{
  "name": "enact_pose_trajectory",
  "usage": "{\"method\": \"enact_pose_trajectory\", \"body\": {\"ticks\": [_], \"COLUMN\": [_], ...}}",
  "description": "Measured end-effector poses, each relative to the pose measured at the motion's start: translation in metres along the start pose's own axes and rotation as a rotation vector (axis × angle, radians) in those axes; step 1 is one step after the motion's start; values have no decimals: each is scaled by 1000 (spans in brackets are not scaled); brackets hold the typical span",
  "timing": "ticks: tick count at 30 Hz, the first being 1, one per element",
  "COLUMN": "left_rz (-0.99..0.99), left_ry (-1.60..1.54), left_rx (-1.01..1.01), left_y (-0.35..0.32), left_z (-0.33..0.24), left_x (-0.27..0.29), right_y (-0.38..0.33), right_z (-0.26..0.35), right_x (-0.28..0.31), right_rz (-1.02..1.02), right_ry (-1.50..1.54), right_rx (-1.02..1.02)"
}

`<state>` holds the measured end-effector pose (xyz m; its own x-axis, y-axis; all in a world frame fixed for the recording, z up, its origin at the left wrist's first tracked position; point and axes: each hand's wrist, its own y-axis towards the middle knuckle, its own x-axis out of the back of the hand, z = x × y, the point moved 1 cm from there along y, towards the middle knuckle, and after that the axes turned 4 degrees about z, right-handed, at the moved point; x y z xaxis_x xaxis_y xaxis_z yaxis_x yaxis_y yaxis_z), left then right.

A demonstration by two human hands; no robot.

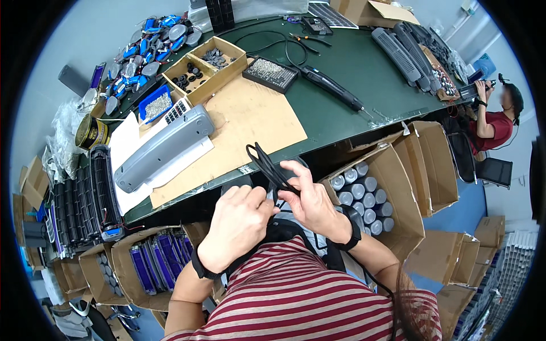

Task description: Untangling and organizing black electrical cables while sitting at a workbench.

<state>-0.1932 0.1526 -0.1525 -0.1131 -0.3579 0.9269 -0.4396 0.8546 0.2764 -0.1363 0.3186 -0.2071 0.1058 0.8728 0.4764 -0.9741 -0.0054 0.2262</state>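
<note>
1. One green worktop (352,85) is my landmark; the black cable (263,162) I hold is at its near edge, where a loose loop could, I judge, snag if swung forward.
2. Below the worktop's near edge, toward its right, an open cardboard box (406,230) is packed with grey-capped cylinders (364,193); a dropped cable end could slip among them.
3. Below the worktop's near left, a second cardboard box (122,261) holds purple panels (151,264) on edge.
4. On the worktop's left half, a wooden tray (223,78) has black round parts (187,77) in one compartment, small grey pieces (215,58) in the other.
5. Mid-worktop, a black tray (264,84) brims with silvery bits (272,72); a jolt might spill them.
6. Before the worktop's near edge, my left hand (242,221) seems to pinch the cable's lower part, knuckles hiding much; my right hand (310,202) pinches its bunched loops, which could spring apart if that grip loosens.
7. Toward the worktop's left end, a blue tray (153,96) holds tiny silvery pieces (158,106).
</note>
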Motion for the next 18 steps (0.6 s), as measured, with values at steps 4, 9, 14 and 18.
{"method": "enact_pose_trajectory", "body": {"ticks": [4,9,14,18], "left_rz": [-84,-277,-138,20], "left_ry": [-42,-537,-1415,-1730], "left_rx": [-76,22,567,341], "left_y": [11,22,-1,15], "left_z": [-4,-2,28,13], "left_x": [2,-13,-56,-62], "right_y": [1,-1,0,0], "right_z": [-6,7,-7,-1], "right_x": [5,16,11,8], "right_rz": [63,110,-51,-23], "right_ry": [-101,-54,472,498], "right_rx": [264,67,-5,-20]}}
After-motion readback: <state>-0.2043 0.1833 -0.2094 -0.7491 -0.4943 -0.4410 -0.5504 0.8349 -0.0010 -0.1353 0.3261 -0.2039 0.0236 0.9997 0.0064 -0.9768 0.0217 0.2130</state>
